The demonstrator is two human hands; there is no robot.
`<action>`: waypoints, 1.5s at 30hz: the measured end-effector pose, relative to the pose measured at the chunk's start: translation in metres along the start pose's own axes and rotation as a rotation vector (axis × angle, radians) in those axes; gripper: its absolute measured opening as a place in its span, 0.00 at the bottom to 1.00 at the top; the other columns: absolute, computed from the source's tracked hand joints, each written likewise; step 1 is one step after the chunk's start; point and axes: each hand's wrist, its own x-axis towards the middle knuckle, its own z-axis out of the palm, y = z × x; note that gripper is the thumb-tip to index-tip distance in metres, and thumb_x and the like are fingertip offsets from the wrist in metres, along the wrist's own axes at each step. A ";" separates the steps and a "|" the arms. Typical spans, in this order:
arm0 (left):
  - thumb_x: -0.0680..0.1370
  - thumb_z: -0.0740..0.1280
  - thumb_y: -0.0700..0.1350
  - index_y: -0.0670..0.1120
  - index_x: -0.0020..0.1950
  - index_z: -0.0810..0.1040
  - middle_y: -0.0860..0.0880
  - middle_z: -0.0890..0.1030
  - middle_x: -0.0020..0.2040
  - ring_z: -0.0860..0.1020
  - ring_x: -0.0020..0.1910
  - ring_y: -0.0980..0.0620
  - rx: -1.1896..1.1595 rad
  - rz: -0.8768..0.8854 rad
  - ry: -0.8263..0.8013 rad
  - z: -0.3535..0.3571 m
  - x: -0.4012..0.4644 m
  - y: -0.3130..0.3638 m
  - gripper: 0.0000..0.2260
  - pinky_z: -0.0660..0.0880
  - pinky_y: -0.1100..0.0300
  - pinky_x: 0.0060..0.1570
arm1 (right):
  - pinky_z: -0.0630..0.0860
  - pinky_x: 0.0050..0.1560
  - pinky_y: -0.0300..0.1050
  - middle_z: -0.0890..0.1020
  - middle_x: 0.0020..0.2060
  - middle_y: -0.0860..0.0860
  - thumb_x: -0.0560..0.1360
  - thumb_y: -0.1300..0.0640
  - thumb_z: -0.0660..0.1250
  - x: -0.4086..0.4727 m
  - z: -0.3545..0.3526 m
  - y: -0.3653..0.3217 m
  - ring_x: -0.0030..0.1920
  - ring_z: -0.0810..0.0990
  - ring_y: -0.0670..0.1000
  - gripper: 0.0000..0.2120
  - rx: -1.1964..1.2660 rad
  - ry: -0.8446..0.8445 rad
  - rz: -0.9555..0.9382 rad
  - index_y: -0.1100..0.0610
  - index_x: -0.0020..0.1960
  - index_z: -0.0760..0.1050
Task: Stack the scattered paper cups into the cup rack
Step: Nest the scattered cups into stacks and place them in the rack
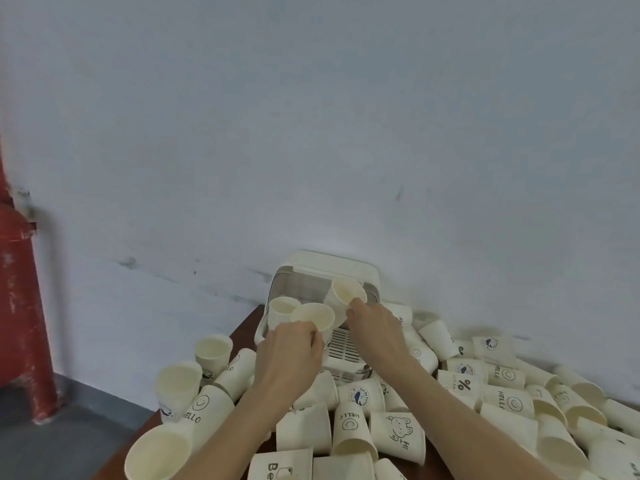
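Note:
A white cup rack (pixel 353 268) with a slatted tray stands against the wall at the table's far edge. My left hand (pixel 289 355) grips a cream paper cup (pixel 315 315) by its rim, mouth toward me, over the rack's left side. Just behind it a stack of cups (pixel 282 308) stands in the rack. My right hand (pixel 375 329) pinches the rim of another paper cup (pixel 346 294), tilted, above the rack's middle. Several printed paper cups (pixel 398 434) lie scattered over the table in front.
The dark wooden table (pixel 247 325) is crowded with loose cups on the left (pixel 213 353) and right (pixel 509 403). A red pipe (pixel 19 306) runs down the left wall. Grey floor (pixel 52 445) lies beyond the table's left edge.

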 end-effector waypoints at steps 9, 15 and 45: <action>0.80 0.56 0.51 0.50 0.47 0.79 0.52 0.81 0.41 0.78 0.43 0.48 -0.018 -0.088 -0.001 0.003 0.011 -0.028 0.14 0.76 0.53 0.44 | 0.63 0.34 0.46 0.79 0.41 0.54 0.80 0.60 0.54 0.030 0.031 -0.014 0.38 0.69 0.56 0.07 -0.007 -0.018 -0.008 0.59 0.50 0.71; 0.81 0.54 0.50 0.49 0.47 0.77 0.51 0.81 0.43 0.77 0.44 0.45 -0.018 -0.102 0.012 0.010 0.018 -0.039 0.14 0.76 0.51 0.45 | 0.65 0.37 0.47 0.75 0.42 0.55 0.78 0.65 0.55 0.031 0.050 -0.012 0.44 0.70 0.56 0.07 -0.041 -0.143 -0.034 0.59 0.53 0.69; 0.83 0.54 0.47 0.47 0.54 0.77 0.47 0.77 0.50 0.74 0.46 0.45 0.128 -0.039 -0.090 0.062 0.110 -0.092 0.12 0.68 0.55 0.42 | 0.71 0.49 0.49 0.77 0.53 0.58 0.75 0.63 0.53 0.011 0.104 -0.026 0.53 0.74 0.59 0.13 -0.055 -0.190 -0.012 0.58 0.59 0.65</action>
